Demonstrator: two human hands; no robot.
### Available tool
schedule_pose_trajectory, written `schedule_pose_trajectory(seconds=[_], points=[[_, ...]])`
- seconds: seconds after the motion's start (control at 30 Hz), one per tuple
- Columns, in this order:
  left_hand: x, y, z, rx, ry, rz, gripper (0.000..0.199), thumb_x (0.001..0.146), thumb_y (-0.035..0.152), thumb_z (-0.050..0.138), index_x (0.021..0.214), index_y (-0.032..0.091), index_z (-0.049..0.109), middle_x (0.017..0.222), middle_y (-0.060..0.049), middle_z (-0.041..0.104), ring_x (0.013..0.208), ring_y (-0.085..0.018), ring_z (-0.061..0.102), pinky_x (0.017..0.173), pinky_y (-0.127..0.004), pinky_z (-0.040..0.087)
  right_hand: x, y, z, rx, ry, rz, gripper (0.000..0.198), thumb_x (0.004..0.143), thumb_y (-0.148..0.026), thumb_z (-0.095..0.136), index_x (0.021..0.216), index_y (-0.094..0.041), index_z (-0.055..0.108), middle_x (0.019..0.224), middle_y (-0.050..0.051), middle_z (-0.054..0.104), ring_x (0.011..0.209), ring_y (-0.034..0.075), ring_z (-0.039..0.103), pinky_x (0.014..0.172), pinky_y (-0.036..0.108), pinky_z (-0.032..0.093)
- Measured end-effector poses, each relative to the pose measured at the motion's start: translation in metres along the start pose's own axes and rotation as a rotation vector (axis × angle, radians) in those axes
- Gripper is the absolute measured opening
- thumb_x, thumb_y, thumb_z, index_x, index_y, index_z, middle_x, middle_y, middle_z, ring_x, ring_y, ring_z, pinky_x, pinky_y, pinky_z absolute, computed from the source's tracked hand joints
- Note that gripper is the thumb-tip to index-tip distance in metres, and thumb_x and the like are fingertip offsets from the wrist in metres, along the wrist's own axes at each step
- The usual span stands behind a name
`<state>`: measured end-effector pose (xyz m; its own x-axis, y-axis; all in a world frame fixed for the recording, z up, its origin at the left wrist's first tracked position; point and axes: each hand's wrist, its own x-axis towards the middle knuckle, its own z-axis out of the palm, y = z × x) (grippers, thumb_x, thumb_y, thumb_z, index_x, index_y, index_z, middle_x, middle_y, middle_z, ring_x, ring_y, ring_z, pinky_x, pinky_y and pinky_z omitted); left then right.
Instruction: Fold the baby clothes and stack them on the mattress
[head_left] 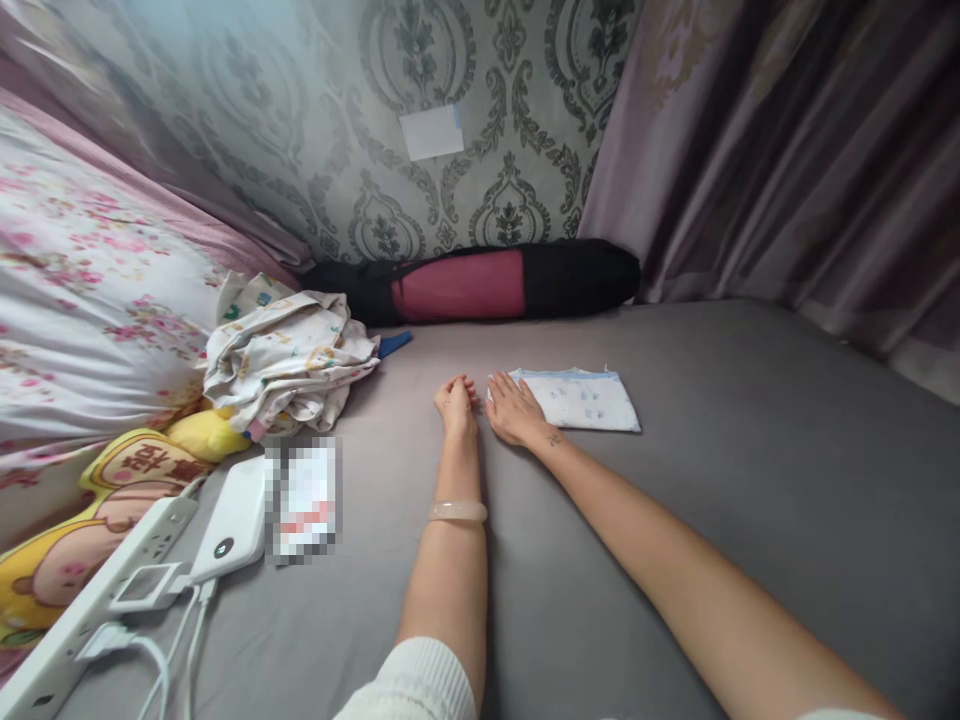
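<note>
A folded white cloth with a pale blue edge and small blue-grey prints lies flat on the grey sheet. My right hand rests palm down at its left end, fingers stretched out and lying flat; that end is partly hidden under them. Just left of the cloth and apart from it, my left hand rests on its side on the sheet. Its fingers are loosely curled in, and I see nothing in them. A pale bangle circles the left forearm.
Crumpled printed fabric is piled at left, near a yellow plush cushion. A power strip, a white power bank with cables and a blurred packet lie nearer. A black and pink long bag lines the wall.
</note>
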<state>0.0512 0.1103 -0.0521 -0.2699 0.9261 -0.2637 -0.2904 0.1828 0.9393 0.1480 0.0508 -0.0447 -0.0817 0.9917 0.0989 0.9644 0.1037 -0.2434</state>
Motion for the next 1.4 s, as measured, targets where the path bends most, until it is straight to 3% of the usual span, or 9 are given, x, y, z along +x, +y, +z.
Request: schedule_pose_trajectory(seconds=[0.13, 0.3, 0.6, 0.87, 1.13, 1.4], points=[[-0.002, 0.002, 0.001, -0.024, 0.001, -0.012, 0.014, 0.075, 0.022, 0.055, 0.085, 0.013, 0.061, 0.072, -0.001, 0.060, 0.053, -0.006, 0.052, 0.054, -0.020, 0.039, -0.002, 0.000, -0.008, 0.005, -0.025, 0.005, 0.059, 0.097, -0.033, 0.023, 0.147, -0.005, 0.033, 0.155, 0.013, 0.027, 0.144, 0.024, 0.022, 0.117, 0.044, 0.013], [-0.004, 0.002, 0.003, -0.018, -0.002, -0.006, 0.015, 0.073, 0.021, 0.055, 0.085, 0.013, 0.061, 0.070, -0.001, 0.060, 0.052, -0.006, 0.052, 0.053, -0.020, 0.039, -0.013, 0.009, -0.015, -0.077, 0.067, 0.020, 0.057, 0.098, -0.033, 0.024, 0.145, -0.004, 0.038, 0.153, 0.015, 0.033, 0.143, 0.025, 0.024, 0.117, 0.047, 0.007], [-0.009, 0.003, 0.004, 0.011, -0.010, 0.016, 0.021, 0.074, 0.016, 0.050, 0.088, 0.011, 0.064, 0.070, -0.002, 0.063, 0.051, -0.006, 0.051, 0.054, -0.020, 0.040, -0.017, 0.017, -0.005, -0.114, 0.035, 0.031, 0.057, 0.097, -0.031, 0.023, 0.146, -0.005, 0.036, 0.153, 0.013, 0.032, 0.143, 0.024, 0.025, 0.116, 0.046, 0.011], [-0.010, 0.001, 0.008, 0.073, -0.058, 0.058, 0.019, 0.073, 0.019, 0.051, 0.087, 0.012, 0.062, 0.070, -0.002, 0.062, 0.049, -0.006, 0.049, 0.050, -0.019, 0.037, -0.020, 0.026, -0.021, -0.076, 0.000, 0.008, 0.055, 0.096, -0.029, 0.024, 0.144, -0.007, 0.040, 0.153, 0.013, 0.034, 0.142, 0.024, 0.027, 0.116, 0.046, 0.013], [-0.006, -0.009, 0.013, 0.287, -0.088, 0.270, 0.024, 0.078, 0.021, 0.046, 0.089, 0.014, 0.065, 0.075, -0.006, 0.067, 0.066, -0.013, 0.062, 0.064, -0.023, 0.047, -0.035, 0.056, -0.030, -0.109, 0.056, 0.065, 0.055, 0.097, -0.031, 0.024, 0.145, -0.009, 0.039, 0.152, 0.012, 0.036, 0.141, 0.025, 0.028, 0.116, 0.047, 0.013], [-0.015, -0.004, 0.015, 0.577, -0.153, 0.448, 0.027, 0.083, 0.020, 0.044, 0.095, 0.014, 0.068, 0.086, -0.009, 0.071, 0.082, -0.018, 0.066, 0.076, -0.028, 0.050, -0.040, 0.056, -0.021, -0.117, 0.082, 0.075, 0.051, 0.096, -0.028, 0.029, 0.143, -0.012, 0.043, 0.151, 0.011, 0.038, 0.140, 0.025, 0.030, 0.115, 0.046, 0.017]])
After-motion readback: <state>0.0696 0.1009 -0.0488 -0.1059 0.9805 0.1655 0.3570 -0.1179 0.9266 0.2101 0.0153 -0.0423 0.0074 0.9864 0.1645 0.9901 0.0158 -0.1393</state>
